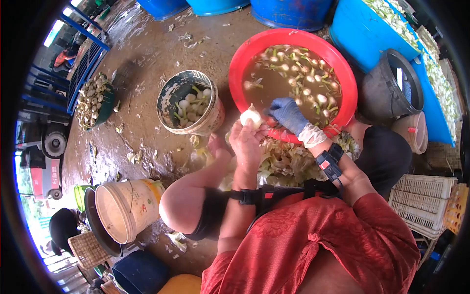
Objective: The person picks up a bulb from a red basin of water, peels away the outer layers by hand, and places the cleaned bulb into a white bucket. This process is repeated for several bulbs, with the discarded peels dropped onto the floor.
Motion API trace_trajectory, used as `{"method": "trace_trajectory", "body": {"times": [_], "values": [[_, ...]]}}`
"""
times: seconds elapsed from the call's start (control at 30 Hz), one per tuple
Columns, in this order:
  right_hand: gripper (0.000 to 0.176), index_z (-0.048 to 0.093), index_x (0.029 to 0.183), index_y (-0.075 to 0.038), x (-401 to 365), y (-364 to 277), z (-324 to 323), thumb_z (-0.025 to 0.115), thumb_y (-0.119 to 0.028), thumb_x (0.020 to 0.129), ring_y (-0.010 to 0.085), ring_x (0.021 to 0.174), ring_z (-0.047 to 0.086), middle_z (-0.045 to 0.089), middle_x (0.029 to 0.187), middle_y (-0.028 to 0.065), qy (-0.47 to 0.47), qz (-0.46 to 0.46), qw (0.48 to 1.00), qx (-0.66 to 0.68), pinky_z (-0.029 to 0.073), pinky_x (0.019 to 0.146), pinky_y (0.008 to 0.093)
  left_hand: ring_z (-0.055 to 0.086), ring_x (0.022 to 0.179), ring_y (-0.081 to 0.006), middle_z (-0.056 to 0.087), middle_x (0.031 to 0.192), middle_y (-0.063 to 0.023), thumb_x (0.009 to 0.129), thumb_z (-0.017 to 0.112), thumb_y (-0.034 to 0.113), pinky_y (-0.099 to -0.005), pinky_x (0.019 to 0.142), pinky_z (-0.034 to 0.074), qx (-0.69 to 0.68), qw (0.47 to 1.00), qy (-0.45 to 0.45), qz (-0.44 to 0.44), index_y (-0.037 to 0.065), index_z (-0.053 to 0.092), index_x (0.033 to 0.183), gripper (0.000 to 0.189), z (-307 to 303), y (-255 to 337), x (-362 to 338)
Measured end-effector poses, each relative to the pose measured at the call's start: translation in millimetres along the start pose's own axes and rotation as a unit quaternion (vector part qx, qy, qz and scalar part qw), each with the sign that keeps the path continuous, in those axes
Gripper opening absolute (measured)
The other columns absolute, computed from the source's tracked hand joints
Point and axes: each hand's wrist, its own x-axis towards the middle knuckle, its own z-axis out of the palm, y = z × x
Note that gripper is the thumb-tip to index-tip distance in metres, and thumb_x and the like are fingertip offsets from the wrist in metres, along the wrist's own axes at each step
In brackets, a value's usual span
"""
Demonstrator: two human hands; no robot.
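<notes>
My bare left hand (246, 142) is closed around a pale onion-like bulb (251, 117), held up at the near left rim of a red basin (236, 90). Just right of it, my right hand (292, 117) wears a blue glove with a white cuff; its fingers are closed, and what they hold, if anything, is hidden. Murky water in the basin carries many floating bulbs (321, 98) with green stems. A heap of peeled leaves (284, 159) lies below my hands, between my legs. Left of the basin, a worn bucket (203, 122) contains white bulbs (194, 104).
A green tub (106, 105) heaped with bulbs is at the far left. Blue tubs (291, 12) line the back. A black bucket (391, 88) stands right of the basin. Lower left is a cream bucket (115, 208); a white crate (422, 203) is at the right.
</notes>
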Motion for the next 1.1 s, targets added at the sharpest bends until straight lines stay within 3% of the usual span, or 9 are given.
{"method": "trace_trajectory", "body": {"times": [0.1,0.17,0.3,0.47,0.57,0.7,0.8,0.9,1.1], "values": [[0.033,0.061,0.076,0.002,-6.3,-3.4,-4.2,0.074,-0.028,0.077,0.017,0.054,0.049,0.056,0.061,0.0112,-0.01,0.048,0.999,-0.001,0.044,0.057,0.0328,0.061,0.069,-0.0191,0.06,0.086,-0.0108,0.087,0.057,0.014,-0.0302,0.06,0.053,-0.019,1.0,0.014,-0.004,-0.002,0.054,0.102,0.023,-3.9,-0.4,3.0],[0.031,0.061,0.075,0.001,-16.5,-25.8,-2.6,0.074,-0.028,0.077,0.0161,0.057,0.05,0.057,0.062,0.011,0.007,-0.063,0.99,0.127,0.044,0.057,0.0335,0.061,0.068,-0.0184,0.061,0.088,-0.0117,0.087,0.058,0.014,-0.0295,0.059,0.053,0.009,0.999,0.014,0.035,-0.004,0.053,0.104,0.025,-2.5,-4.2,4.6],[0.018,0.057,0.072,0.0,-20.4,-28.1,7.1,0.069,-0.013,0.076,0.0279,0.058,0.052,0.055,0.064,0.0147,0.025,-0.144,0.988,-0.042,0.043,0.057,0.0376,0.061,0.069,-0.0173,0.061,0.09,-0.0122,0.086,0.059,0.012,-0.0284,0.059,0.052,0.046,0.994,0.07,0.074,-0.005,0.052,0.105,0.026,12.1,-8.1,-0.5],[0.013,0.056,0.072,0.0,-13.5,-25.2,0.7,0.065,-0.009,0.076,0.0307,0.059,0.054,0.055,0.063,0.0156,0.029,-0.146,0.989,-0.015,0.044,0.057,0.0382,0.06,0.069,-0.0167,0.062,0.089,-0.0114,0.086,0.059,0.012,-0.0271,0.06,0.051,0.055,0.998,0.012,0.038,-0.004,0.053,0.107,0.027,2.3,-4.3,0.1],[0.01,0.058,0.075,0.0,-5.4,-13.3,-9.5,0.064,-0.008,0.078,0.0251,0.059,0.057,0.059,0.067,0.0136,0.083,-0.116,0.989,-0.029,0.047,0.058,0.0342,0.059,0.067,-0.016,0.062,0.087,-0.0104,0.086,0.059,0.012,-0.0259,0.059,0.05,0.025,0.999,-0.021,0.001,-0.003,0.054,0.107,0.026,1.6,5.1,-2.2],[0.011,0.06,0.08,-0.001,-14.8,-29.2,-20.3,0.066,-0.01,0.08,0.0119,0.061,0.056,0.062,0.068,0.0074,0.007,0.063,0.986,0.152,0.047,0.06,0.0299,0.059,0.066,-0.0147,0.061,0.086,-0.0098,0.087,0.057,0.011,-0.0244,0.057,0.05,0.019,1.0,-0.015,0.002,-0.002,0.055,0.107,0.024,0.2,4.8,0.3],[0.014,0.06,0.079,-0.001,-24.1,-36.7,-7.4,0.067,-0.013,0.079,0.0247,0.059,0.055,0.058,0.066,0.0133,-0.005,-0.145,0.989,-0.037,0.046,0.059,0.0341,0.059,0.067,-0.0136,0.061,0.086,-0.0096,0.087,0.057,0.01,-0.0238,0.056,0.05,0.056,0.998,0.008,0.026,-0.002,0.054,0.107,0.023,5.0,-3.0,0.4],[0.013,0.059,0.079,-0.001,-21.4,-19.5,3.6,0.067,-0.011,0.076,0.0299,0.059,0.054,0.056,0.066,0.0153,0.006,-0.132,0.991,-0.005,0.045,0.058,0.0361,0.059,0.066,-0.0131,0.062,0.088,-0.0099,0.087,0.057,0.01,-0.0237,0.056,0.05,0.08,0.994,0.04,0.06,-0.002,0.054,0.107,0.023,6.6,-6.3,-2.2],[0.008,0.059,0.075,-0.001,-14.0,-21.3,-9.3,0.063,-0.008,0.073,0.0339,0.063,0.058,0.058,0.069,0.0181,0.058,-0.124,0.989,-0.048,0.046,0.058,0.0384,0.06,0.064,-0.0141,0.063,0.086,-0.0097,0.087,0.059,0.014,-0.0258,0.057,0.052,0.1,0.994,-0.04,0.029,-0.002,0.053,0.11,0.028,-0.2,-2.7,-0.1]]}}
